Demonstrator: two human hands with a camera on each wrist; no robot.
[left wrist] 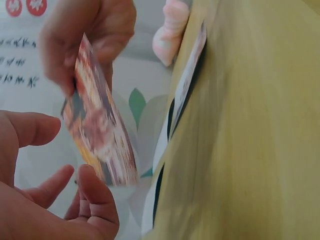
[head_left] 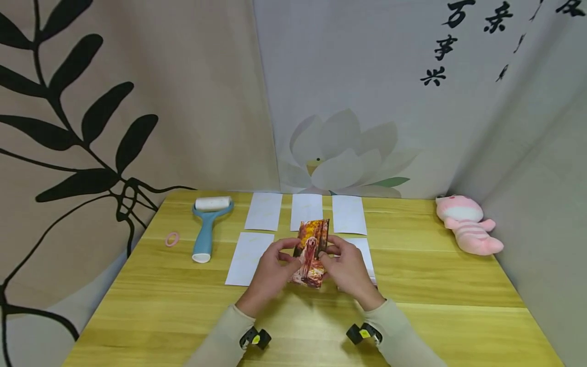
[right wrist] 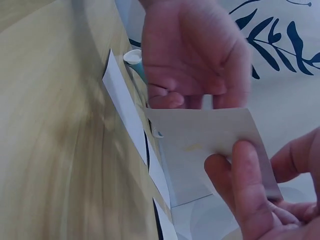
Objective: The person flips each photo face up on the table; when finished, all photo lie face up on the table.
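A photo card [head_left: 312,252] with a dog among orange autumn leaves is held up over the table, picture side towards me. My right hand [head_left: 347,267] pinches its right edge. In the right wrist view its fingers [right wrist: 247,172] press against the card's pale back. Around the left edge hovers my left hand [head_left: 275,265]; its thumb and fingers [left wrist: 92,185] are spread apart in the left wrist view, without a grip on the card. Beyond the hands, several white cards [head_left: 263,211] lie in two rows, one partly hidden behind my right hand.
To the left are a blue-handled lint roller [head_left: 208,229] and a small pink ring [head_left: 171,239]. A pink plush toy [head_left: 470,224] lies at the table's right back. Printed curtains [head_left: 206,102] hang behind the wooden table [head_left: 435,326].
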